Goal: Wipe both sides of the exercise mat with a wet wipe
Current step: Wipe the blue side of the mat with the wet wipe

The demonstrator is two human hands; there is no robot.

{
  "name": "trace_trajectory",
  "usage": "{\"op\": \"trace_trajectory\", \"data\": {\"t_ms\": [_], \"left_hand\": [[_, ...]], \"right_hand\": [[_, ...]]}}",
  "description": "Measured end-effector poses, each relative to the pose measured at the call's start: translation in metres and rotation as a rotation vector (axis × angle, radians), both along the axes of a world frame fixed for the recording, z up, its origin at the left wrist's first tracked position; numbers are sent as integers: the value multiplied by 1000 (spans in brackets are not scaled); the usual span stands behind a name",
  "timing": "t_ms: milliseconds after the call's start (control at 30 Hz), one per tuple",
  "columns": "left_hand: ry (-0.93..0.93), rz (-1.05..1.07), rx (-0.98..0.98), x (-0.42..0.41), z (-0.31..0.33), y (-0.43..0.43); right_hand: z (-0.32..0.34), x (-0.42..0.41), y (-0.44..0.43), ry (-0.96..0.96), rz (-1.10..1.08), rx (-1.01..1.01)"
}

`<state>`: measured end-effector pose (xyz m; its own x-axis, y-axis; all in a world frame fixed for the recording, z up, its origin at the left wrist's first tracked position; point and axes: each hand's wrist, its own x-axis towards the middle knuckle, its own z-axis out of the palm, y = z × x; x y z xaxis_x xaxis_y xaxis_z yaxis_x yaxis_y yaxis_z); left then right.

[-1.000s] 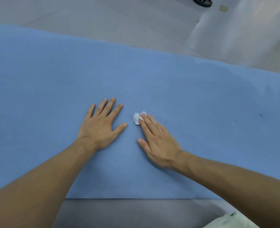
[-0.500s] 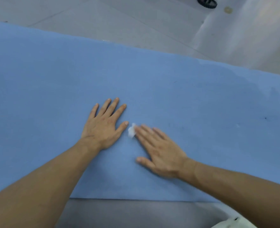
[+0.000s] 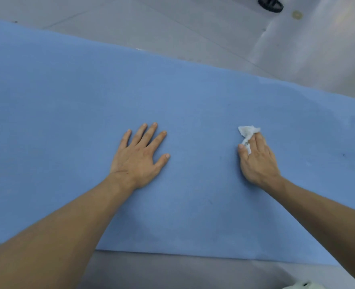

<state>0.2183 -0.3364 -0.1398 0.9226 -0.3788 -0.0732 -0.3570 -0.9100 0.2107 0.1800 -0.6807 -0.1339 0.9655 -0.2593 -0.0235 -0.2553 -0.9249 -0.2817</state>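
the blue exercise mat [image 3: 68,122] lies flat on the pale floor [image 3: 172,28], running across the whole view from left to right, its near long edge just ahead of the person and its far long edge slanting away toward the upper left. the white wet wipe [image 3: 247,131] sits crumpled on the mat's top face, right of the middle and roughly halfway between the two long edges. the right hand [image 3: 257,161] grips it: the fingers lie over the bunched wipe and press it onto the mat, the thumb is drawn in against its side, and a ragged tuft sticks out past the fingertips. the left hand [image 3: 139,159] rests palm down on the mat, well apart from the wipe, its fingers straight and fanned, holding nothing. both bare forearms reach in over the near edge. a small dark speck [image 3: 343,155] marks the mat toward its right end. beyond the far edge, on the floor, a black wheeled object [image 3: 270,5] stands at the top of the view, with a small round yellowish mark [image 3: 296,15] just beside it.
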Motion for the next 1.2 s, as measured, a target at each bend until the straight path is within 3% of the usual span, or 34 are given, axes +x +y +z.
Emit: {"op": "trace_trajectory", "data": {"t_ms": [167, 267, 367, 467, 667, 767, 833, 900, 1133, 1200], "left_hand": [[16, 0, -10, 5, 1, -4], [7, 11, -4, 11, 0, -7], [8, 7, -12, 17, -1, -7], [18, -12, -5, 25, 1, -4], [21, 43, 11, 47, 2, 15], [13, 49, 11, 48, 1, 16], [-5, 65, 14, 46, 0, 13], [-20, 75, 18, 44, -1, 12], [-18, 78, 4, 47, -2, 12], [-12, 75, -8, 49, -3, 12]], "right_hand": [[-4, 1, 73, -29, 451, -74], [-1, -5, 107, -7, 612, -30], [2, -5, 101, 9, 715, -130], [5, 14, 67, 10, 599, -173], [-3, 57, -32, 70, 113, -123], [-4, 67, -41, 94, -124, -115], [-2, 76, -23, 38, -139, -67], [-4, 86, 6, -44, 1, -52], [0, 114, 118, -14, 527, -138], [-2, 122, 133, 18, 581, -112]]}}
